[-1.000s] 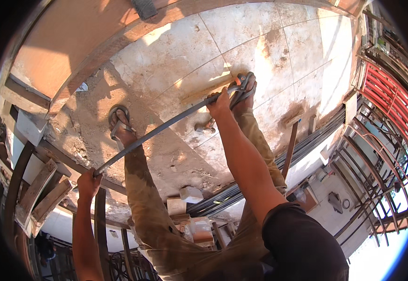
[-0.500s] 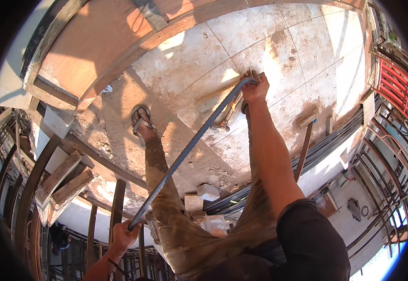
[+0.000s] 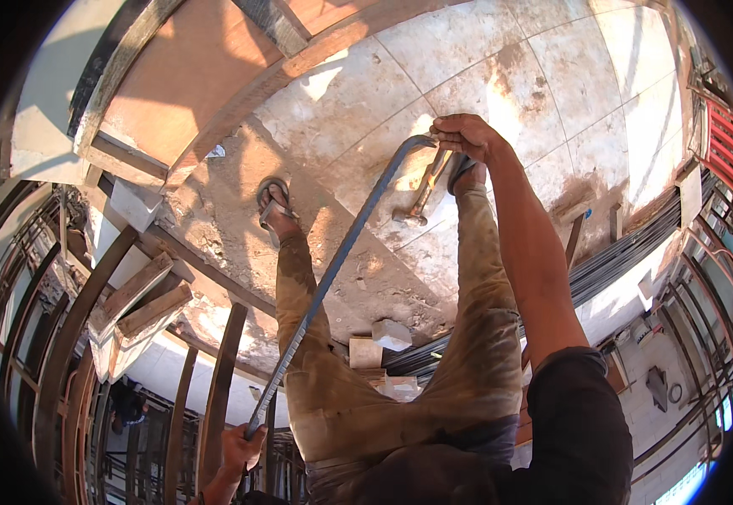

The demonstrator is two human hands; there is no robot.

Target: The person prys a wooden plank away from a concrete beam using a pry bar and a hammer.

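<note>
A long blue-grey crowbar (image 3: 343, 252) with a ribbed shaft slants across my legs, its hooked end farthest from me. My left hand (image 3: 242, 448) is closed round its lower end, beside my left thigh. Out at the hooked tip, my right hand (image 3: 467, 136) has its fingers pinched together against the bar's end; whether something small is also between them is hidden. Below that hand, a hammer (image 3: 421, 195) with a wooden handle lies on the tiles beside my right sandal, its upper handle partly covered by the fingers.
A wooden panel frame (image 3: 207, 76) stands at the upper left. Timber offcuts (image 3: 143, 307) lie left of my leg. Behind me are a white block (image 3: 392, 334) and a bundle of steel rods (image 3: 627, 257). Red pipes (image 3: 730, 151) are at the far right. Another person (image 3: 127, 406) is lower left.
My right hand has shifted from wrapping the crowbar's hook to pinching at its tip. The left hand keeps its hold, lower in view. More of the hammer shows, and the whole view has shifted slightly.
</note>
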